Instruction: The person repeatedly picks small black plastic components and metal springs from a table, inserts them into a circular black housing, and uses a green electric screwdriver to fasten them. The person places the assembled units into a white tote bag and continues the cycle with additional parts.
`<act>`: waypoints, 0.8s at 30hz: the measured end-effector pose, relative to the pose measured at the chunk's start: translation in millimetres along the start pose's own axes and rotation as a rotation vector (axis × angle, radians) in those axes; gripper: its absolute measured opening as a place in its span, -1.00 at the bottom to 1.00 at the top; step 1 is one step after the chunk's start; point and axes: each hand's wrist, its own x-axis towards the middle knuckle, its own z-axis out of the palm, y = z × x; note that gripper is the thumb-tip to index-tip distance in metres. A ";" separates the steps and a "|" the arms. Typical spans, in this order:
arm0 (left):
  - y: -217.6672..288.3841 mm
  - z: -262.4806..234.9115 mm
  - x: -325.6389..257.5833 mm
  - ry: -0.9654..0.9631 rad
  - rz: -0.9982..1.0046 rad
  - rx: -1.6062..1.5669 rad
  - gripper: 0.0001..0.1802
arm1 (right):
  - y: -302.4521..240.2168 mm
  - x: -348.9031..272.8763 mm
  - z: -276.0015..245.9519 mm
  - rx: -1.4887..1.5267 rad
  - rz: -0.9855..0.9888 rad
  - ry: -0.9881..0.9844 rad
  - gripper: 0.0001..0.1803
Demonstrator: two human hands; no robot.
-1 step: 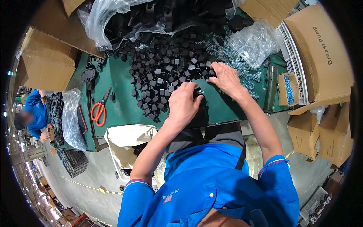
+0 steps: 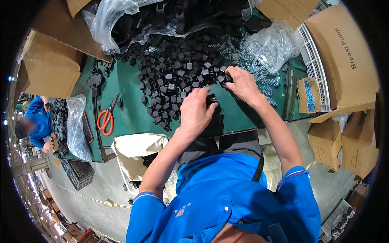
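Note:
A big heap of small black square plastic caps (image 2: 172, 77) lies on the green table, its right edge running up to my hands. My left hand (image 2: 195, 112) is at the near edge of the heap, with curled fingers and the thumb to the right. A small coil spring (image 2: 213, 99) shows between its thumb and fingertips; how it is held is partly hidden. Farther right, my right hand (image 2: 244, 86) reaches to the heap's edge, thumb and fingers closing on a black cap (image 2: 222, 78). Loose metal springs (image 2: 265, 83) are piled just beyond and right of it.
Red-handled scissors (image 2: 106, 121) lie on the left. Clear plastic bags (image 2: 273, 44) and black parts cover the far side. At right are a dark green cylindrical tool (image 2: 290, 95), a small box of blue pieces (image 2: 309, 96) and cartons (image 2: 344, 60). A person (image 2: 36, 121) works far left.
My right hand's fingers have shifted very slightly at the black cap. Everything else looks the same.

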 end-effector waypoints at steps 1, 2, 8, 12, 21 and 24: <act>0.3 -1.1 -1.8 0.080 0.062 -0.020 -0.52 | 1.9 -3.9 -0.9 0.051 -0.021 0.051 -0.56; -0.5 -2.0 -3.7 0.237 0.191 0.021 -0.56 | 0.8 -8.3 -1.6 0.229 -0.007 0.055 -0.57; 23.0 6.3 -19.2 0.000 -0.132 -0.771 -0.65 | -33.7 -55.8 -40.7 0.883 -0.026 0.036 -0.56; 31.5 6.1 -23.9 -0.147 -0.334 -1.282 -0.52 | -43.7 -70.1 -42.8 0.876 -0.207 0.133 -0.54; 38.4 7.8 -45.2 0.026 -0.343 -1.524 -0.41 | -56.2 -85.5 -41.8 0.717 -0.306 0.172 -0.56; 30.0 24.6 -54.5 0.138 -0.248 -1.182 -0.42 | -62.1 -99.0 -48.8 0.878 -0.063 0.103 -0.54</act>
